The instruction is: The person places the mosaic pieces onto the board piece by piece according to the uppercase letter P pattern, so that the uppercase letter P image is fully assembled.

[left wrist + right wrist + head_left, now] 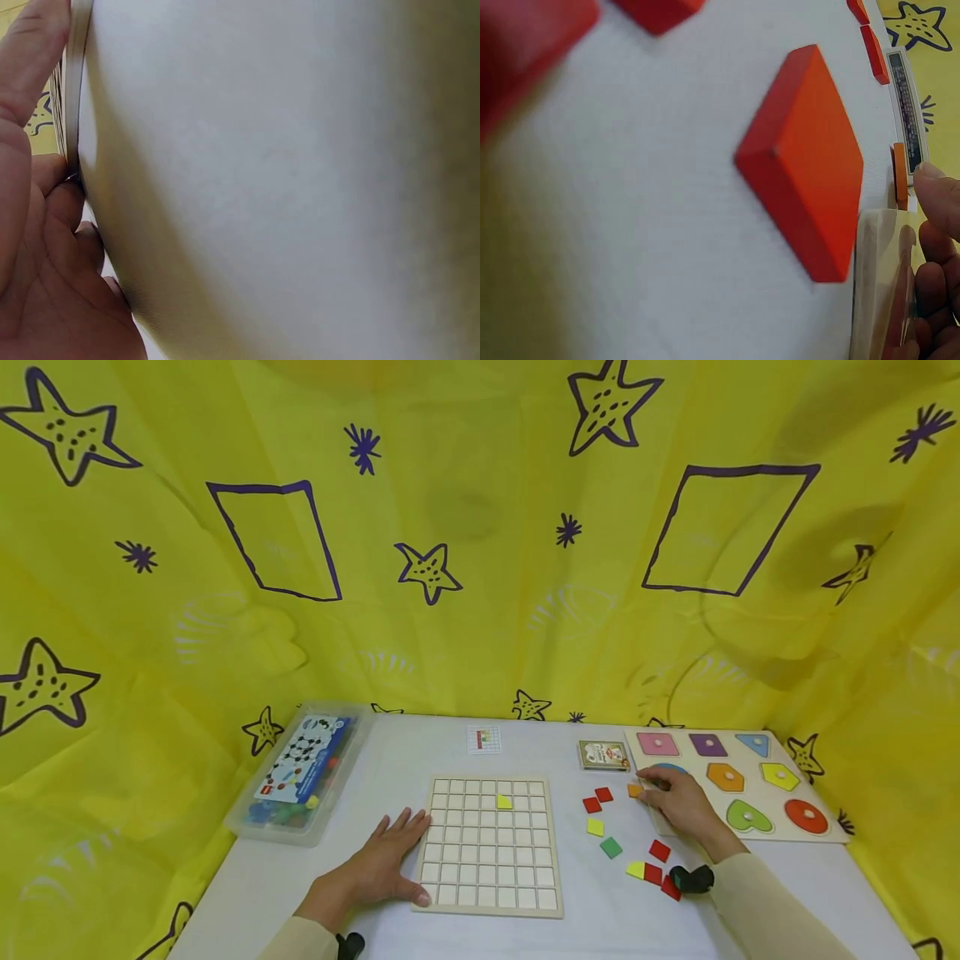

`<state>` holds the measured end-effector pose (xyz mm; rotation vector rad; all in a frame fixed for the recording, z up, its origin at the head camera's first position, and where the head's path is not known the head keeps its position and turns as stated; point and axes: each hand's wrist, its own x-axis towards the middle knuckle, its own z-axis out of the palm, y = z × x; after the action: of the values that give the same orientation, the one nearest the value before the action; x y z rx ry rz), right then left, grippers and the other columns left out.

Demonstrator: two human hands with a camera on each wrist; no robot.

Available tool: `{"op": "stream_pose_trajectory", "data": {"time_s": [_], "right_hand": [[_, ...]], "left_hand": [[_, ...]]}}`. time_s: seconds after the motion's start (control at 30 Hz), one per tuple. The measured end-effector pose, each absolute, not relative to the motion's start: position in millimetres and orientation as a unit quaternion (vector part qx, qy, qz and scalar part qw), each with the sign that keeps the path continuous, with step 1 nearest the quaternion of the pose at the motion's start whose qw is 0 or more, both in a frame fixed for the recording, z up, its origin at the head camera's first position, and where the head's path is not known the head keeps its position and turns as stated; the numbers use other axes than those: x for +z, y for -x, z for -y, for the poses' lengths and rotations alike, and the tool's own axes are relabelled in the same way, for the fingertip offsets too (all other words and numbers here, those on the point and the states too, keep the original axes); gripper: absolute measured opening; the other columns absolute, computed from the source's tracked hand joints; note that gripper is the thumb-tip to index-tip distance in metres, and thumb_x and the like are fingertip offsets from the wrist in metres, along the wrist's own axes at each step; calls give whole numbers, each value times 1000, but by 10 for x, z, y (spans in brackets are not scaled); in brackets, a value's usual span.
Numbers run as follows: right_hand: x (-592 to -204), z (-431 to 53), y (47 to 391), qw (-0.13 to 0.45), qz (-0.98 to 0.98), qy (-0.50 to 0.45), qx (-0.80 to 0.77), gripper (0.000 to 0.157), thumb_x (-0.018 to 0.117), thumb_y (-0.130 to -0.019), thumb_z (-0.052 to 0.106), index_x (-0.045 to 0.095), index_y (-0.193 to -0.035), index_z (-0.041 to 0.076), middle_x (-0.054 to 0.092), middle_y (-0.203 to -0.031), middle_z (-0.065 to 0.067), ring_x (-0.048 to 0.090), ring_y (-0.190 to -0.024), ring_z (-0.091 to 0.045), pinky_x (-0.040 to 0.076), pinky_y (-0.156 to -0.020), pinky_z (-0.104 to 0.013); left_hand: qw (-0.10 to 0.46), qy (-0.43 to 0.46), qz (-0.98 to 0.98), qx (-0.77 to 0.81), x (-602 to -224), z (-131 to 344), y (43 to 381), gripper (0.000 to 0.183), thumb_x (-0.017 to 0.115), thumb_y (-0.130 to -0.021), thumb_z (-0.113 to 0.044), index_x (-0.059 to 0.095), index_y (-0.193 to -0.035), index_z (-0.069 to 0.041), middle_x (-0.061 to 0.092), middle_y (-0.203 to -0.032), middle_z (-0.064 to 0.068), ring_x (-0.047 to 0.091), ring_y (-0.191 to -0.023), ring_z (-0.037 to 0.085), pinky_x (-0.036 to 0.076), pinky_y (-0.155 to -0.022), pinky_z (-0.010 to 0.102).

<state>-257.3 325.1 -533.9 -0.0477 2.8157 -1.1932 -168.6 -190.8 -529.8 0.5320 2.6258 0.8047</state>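
My left hand rests spread along the left edge of a wooden grid board, its thumb on the near left corner. One yellow tile lies in an upper cell of the grid. At the left edge of the shape puzzle, my right hand pinches a small orange tile between thumb and forefinger; the thumb is right at the tile in the right wrist view. Loose between board and puzzle lie several red tiles, a green tile and a square yellow tile.
The wooden shape puzzle with knobbed pieces lies at the right. A small card box stands left of it. Beyond the grid lies a printed pattern card. A clear plastic box of colored parts sits at the far left.
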Motion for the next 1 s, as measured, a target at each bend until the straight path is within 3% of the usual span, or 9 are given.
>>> {"op": "stream_pose_trajectory", "data": {"time_s": [0.1, 0.23, 0.53, 0.87, 1.0], "right_hand": [[-5346, -3243, 2575, 43, -921, 18, -386, 41, 72, -99, 15, 67, -136, -2, 59, -139, -29, 56, -118, -42, 48, -107, -62], [-5344, -3224, 2563, 36, -925, 26, -378, 39, 73, -98, 13, 69, -132, -3, 59, -137, -30, 55, -121, -45, 46, -109, -66], [-5354, -3173, 2550, 20, -941, 38, -335, 26, 74, -95, 9, 76, -119, -1, 60, -131, -28, 51, -123, -47, 43, -107, -69], [-5368, -3169, 2533, 14, -945, 43, -324, 28, 74, -96, 13, 75, -120, -1, 60, -131, -27, 50, -123, -48, 44, -106, -70], [-5351, -3161, 2522, 19, -936, 31, -351, 30, 72, -99, 15, 73, -126, 2, 63, -129, -24, 53, -119, -43, 48, -104, -64]], "left_hand": [[169, -189, -925, 283, -5307, 1911, 1685, 127, 94, -68, -50, 29, -166, -3, 26, -174, 17, 13, -163, 42, 2, -132, 63], [169, -188, -926, 281, -5303, 1911, 1678, 127, 94, -68, -50, 29, -166, -4, 26, -174, 17, 13, -163, 41, 2, -132, 62], [172, -181, -929, 274, -5301, 1905, 1684, 127, 94, -67, -51, 30, -166, -5, 26, -174, 15, 13, -164, 40, 3, -133, 61], [170, -188, -926, 280, -5304, 1918, 1682, 125, 94, -68, -51, 30, -166, -5, 27, -174, 15, 13, -164, 40, 3, -133, 62], [169, -188, -925, 284, -5293, 1921, 1681, 125, 94, -68, -50, 30, -166, -5, 27, -174, 16, 13, -164, 41, 2, -133, 62]]}}
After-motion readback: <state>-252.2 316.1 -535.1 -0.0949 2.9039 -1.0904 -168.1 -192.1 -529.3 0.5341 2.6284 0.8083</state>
